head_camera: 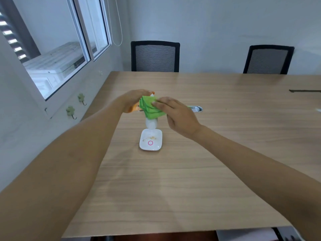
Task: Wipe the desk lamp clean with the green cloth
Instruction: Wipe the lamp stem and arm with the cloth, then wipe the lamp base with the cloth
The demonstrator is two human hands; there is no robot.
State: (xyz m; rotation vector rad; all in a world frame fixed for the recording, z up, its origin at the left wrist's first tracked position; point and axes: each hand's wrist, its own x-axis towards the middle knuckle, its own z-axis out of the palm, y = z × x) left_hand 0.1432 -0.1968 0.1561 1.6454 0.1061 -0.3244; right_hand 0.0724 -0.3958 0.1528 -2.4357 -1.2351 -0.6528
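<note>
A long wooden table [208, 162] fills the lower and middle frame, its far edge meeting two black mesh chairs [155, 56] against the wall at the top. A window [57, 49] takes the upper left. Near the frame's centre stands the desk lamp [150, 136]: its square white base, with a pink ring and some yellowish grime, sits flat on the table, and its white stem rises from the base's far edge, long axis roughly upright, toward the hands. The lamp's head is mostly hidden; only orange bits show. The left hand [132, 100] curls around that orange top, gripping it. The right hand [177, 113] presses the folded green cloth [150, 107] against the lamp's upper part, fingers flat on it.
</note>
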